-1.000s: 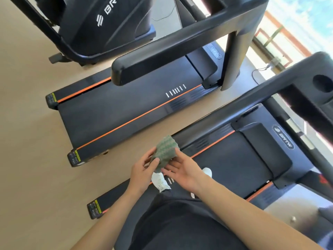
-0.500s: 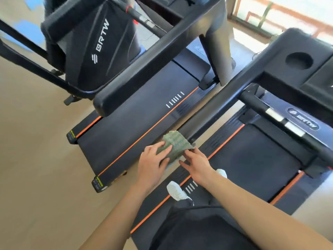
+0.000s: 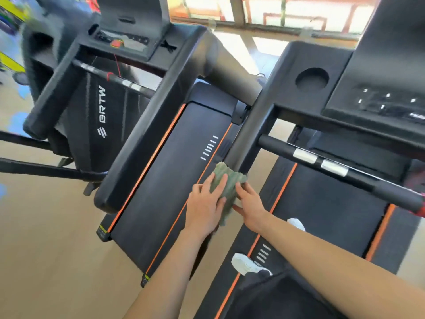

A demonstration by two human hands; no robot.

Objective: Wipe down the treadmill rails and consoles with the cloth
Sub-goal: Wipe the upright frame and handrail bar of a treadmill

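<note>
While the green cloth [image 3: 230, 178] was held between both hands at the near end of the left rail [image 3: 250, 134] of the treadmill being stood on, the wiping was judged to be at or close to its start on this machine. The left hand [image 3: 204, 206] was laid over the cloth, its fingers [image 3: 208, 181] spread across the fabric and the thumb tucked round its edge, so that the cloth was gripped. The right hand [image 3: 250, 204] was seen pinching the cloth's right side, its fingers [image 3: 241, 187] closed on the fabric. The cloth's top edge was seen against the rail's tip, though whether it was pressed onto the rail could not be told. No streaks or damp marks were visible on any surface, so nothing could be counted as done. Left to be wiped, by this judgement, were the length of that rail up to the console [image 3: 379, 100], the console itself with its round cup holder [image 3: 311, 80] and button panel, the crossbar [image 3: 322, 162] with its silver grips, and the right rail, which was out of view. The neighbouring treadmill [image 3: 184, 157], with its own rails and second console [image 3: 128, 40], was well apart from the hands and would presumably be required too.
</note>
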